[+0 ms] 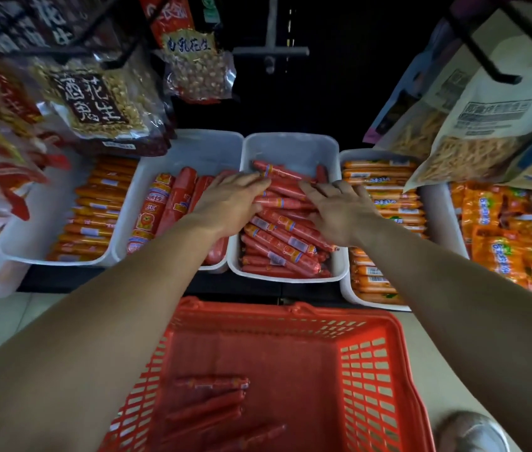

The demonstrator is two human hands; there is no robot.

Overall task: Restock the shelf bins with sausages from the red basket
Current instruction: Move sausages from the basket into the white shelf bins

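A red basket (369,363) stands on the floor below me with several thin red sausages (209,399) lying in its left half. Above it, a white shelf bin (290,143) is piled with small red sausages (281,243). My left hand (228,200) lies palm down on the pile at the bin's left side, fingers spread. My right hand (339,207) rests flat on the pile at the right side. Both hands press on the sausages; neither clearly grips one.
A white bin of thick red sausages (166,207) sits to the left, then a bin of orange sausages (95,210). Orange sausage bins (382,190) fill the right. Hanging peanut bags (101,102) and snack bags (473,125) overhang the bins. A shoe (473,432) shows at bottom right.
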